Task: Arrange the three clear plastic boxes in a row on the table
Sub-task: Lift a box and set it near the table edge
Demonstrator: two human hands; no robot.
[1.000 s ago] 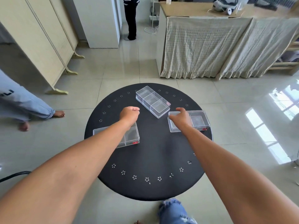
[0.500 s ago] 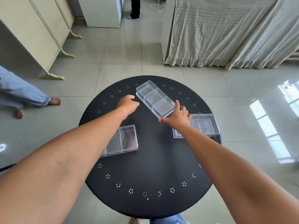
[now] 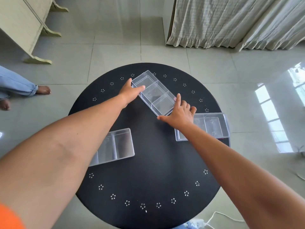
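Three clear plastic boxes lie on a round black table (image 3: 148, 176). The far box (image 3: 154, 93) sits diagonally near the table's far side. My left hand (image 3: 130, 92) grips its far left end, thumb over the top. My right hand (image 3: 179, 111) holds its near right corner, fingers spread along the edge. A second box (image 3: 115, 146) rests at the left, partly under my left forearm. The third box (image 3: 212, 125) lies at the right rim, its left part hidden by my right wrist.
Tiled floor surrounds the table. A person's bare feet and blue trouser leg (image 3: 18, 85) are at the left. A cloth-draped table (image 3: 231, 22) stands beyond, a cream folding screen (image 3: 24, 22) at the far left. A white cord (image 3: 219, 215) lies by the table's near right.
Both hands left the side boxes and reached forward to the far box, where they now grip its two ends. The camera tilted further down.
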